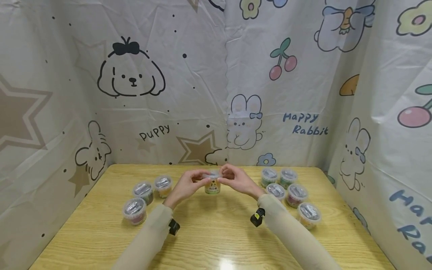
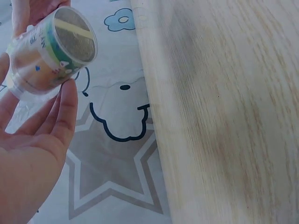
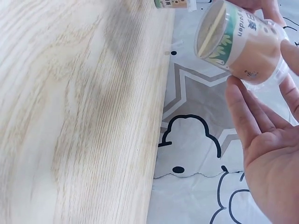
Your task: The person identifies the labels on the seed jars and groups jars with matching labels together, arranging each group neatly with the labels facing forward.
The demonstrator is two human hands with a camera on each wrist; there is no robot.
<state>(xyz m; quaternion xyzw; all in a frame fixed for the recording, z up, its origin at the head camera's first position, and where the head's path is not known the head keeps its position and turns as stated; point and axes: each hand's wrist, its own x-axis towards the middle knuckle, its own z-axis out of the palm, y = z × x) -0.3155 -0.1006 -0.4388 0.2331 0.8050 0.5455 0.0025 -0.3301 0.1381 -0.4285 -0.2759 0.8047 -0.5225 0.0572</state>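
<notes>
Both hands hold one small clear plastic cup (image 1: 212, 187) at the far middle of the wooden table. Printed round it is a label with green edging and the word "garden". In the left wrist view, dark grey stuff and a pale yellow strip show through the base of the cup (image 2: 44, 53). My left hand (image 1: 189, 184) grips the lidded rim from the left, thumb in front. From the right, my right hand (image 1: 239, 180) pinches the same rim. The right wrist view has the right hand's fingers (image 3: 243, 109) beside the cup. Fingers partly hide the lid.
Three similar lidded cups stand at left, the nearest a pinkish cup (image 1: 134, 211). Several more stand at right near my forearm, among them an orange cup (image 1: 309, 215). A printed cloth (image 1: 189, 86) hangs behind the table (image 1: 216, 232) and at both sides.
</notes>
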